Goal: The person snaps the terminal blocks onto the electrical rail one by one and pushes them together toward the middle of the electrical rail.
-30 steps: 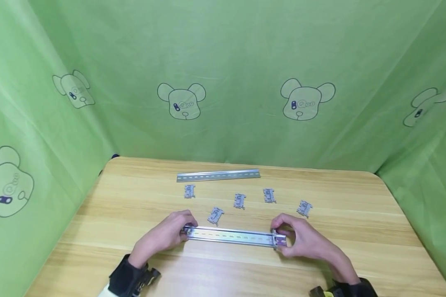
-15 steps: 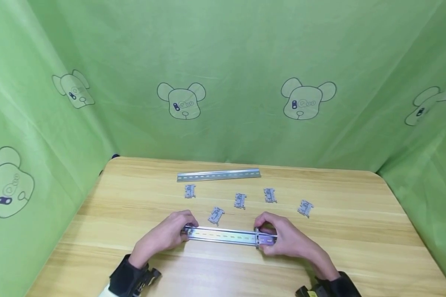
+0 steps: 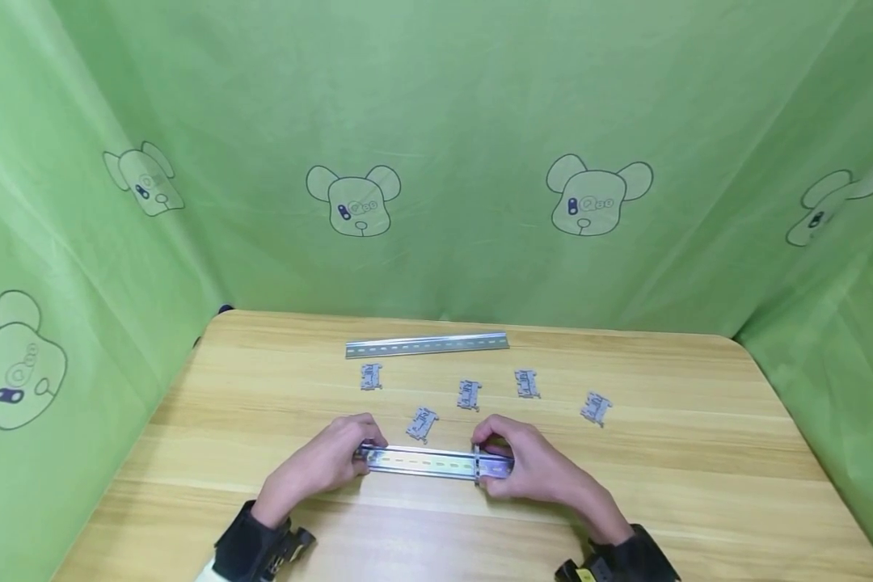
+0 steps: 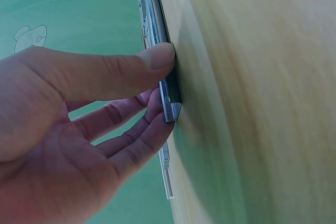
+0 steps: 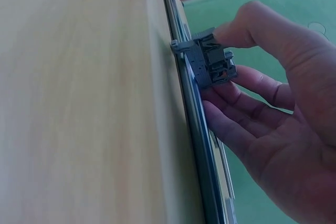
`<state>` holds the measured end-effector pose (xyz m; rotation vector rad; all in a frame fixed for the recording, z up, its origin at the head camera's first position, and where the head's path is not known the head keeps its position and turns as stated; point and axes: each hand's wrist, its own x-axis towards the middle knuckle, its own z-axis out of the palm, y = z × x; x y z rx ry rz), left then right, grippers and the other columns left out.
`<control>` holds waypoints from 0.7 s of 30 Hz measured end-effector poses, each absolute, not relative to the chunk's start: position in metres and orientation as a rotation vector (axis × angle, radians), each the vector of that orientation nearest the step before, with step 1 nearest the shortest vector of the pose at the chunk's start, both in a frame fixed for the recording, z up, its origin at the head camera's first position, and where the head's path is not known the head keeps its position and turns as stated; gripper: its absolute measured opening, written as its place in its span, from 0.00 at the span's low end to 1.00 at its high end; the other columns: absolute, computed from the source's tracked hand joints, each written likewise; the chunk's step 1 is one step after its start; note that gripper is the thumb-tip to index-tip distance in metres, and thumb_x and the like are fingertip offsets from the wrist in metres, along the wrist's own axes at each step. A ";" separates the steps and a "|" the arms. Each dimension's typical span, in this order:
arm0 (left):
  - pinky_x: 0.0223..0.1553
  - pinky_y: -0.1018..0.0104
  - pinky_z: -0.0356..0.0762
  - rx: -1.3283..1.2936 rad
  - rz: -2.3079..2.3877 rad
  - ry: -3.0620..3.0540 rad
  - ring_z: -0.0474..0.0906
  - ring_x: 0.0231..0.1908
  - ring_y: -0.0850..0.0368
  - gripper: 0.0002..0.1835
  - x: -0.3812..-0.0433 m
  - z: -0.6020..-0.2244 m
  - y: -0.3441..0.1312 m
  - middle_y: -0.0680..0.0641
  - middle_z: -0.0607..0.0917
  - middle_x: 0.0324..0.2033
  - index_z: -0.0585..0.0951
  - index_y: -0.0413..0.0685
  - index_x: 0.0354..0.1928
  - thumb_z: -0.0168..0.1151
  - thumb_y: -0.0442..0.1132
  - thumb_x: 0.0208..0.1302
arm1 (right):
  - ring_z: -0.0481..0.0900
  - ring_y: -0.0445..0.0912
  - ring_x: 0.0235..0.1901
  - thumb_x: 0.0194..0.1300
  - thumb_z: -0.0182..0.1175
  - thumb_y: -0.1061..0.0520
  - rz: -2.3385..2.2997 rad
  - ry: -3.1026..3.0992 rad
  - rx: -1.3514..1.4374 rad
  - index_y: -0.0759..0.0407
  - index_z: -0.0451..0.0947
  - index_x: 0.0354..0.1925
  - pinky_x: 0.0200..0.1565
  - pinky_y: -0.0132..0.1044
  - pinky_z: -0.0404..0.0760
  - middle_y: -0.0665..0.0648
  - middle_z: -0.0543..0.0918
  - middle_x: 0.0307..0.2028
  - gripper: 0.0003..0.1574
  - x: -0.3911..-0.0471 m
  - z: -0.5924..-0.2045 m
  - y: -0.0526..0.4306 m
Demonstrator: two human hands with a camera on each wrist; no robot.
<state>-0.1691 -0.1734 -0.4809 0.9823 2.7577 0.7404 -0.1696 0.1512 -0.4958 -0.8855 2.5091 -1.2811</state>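
Note:
A slotted metal DIN rail [image 3: 422, 461] lies lengthwise across the near part of the table. Its left end is gripped by my left hand [image 3: 327, 459], the thumb [image 4: 157, 56] on the near edge and the fingers on the far edge. My right hand [image 3: 531, 466] pinches a grey DIN rail terminal block [image 5: 207, 59] between thumb and fingers. That block sits crosswise on the rail, its foot at the near edge, and a stretch of rail runs on to the right under the hand.
Several loose grey terminal blocks [image 3: 469, 394] lie flat on the wooden table [image 3: 262, 388] beyond the rail. Farther back, near the table's far edge, is a second slotted rail [image 3: 427, 345]. Green fabric [image 3: 473, 267] hangs behind and at both sides.
My right hand has slid left along the rail with the terminal block, leaving it closer to the middle. The left hand keeps its grip in the same place.

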 end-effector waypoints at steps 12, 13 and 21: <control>0.45 0.61 0.83 0.979 0.724 2.759 0.80 0.39 0.57 0.18 -0.171 -0.477 -0.171 0.50 0.84 0.38 0.86 0.43 0.41 0.74 0.27 0.44 | 0.80 0.42 0.43 0.42 0.75 0.60 -1.247 2.539 -0.920 0.58 0.76 0.47 0.47 0.41 0.85 0.52 0.82 0.44 0.31 -0.173 -0.495 0.131; 0.45 0.61 0.83 0.979 0.726 2.759 0.80 0.39 0.56 0.18 -0.171 -0.477 -0.171 0.50 0.84 0.38 0.86 0.43 0.41 0.74 0.27 0.44 | 0.80 0.42 0.43 0.42 0.75 0.59 -1.242 2.541 -0.924 0.58 0.76 0.47 0.47 0.41 0.84 0.52 0.82 0.44 0.31 -0.173 -0.496 0.129; 0.43 0.62 0.84 0.973 0.754 2.752 0.80 0.38 0.56 0.17 -0.169 -0.481 -0.173 0.49 0.84 0.37 0.86 0.42 0.41 0.73 0.26 0.44 | 0.80 0.44 0.43 0.43 0.75 0.57 -1.225 2.539 -0.951 0.57 0.76 0.48 0.47 0.42 0.84 0.51 0.82 0.44 0.31 -0.174 -0.497 0.115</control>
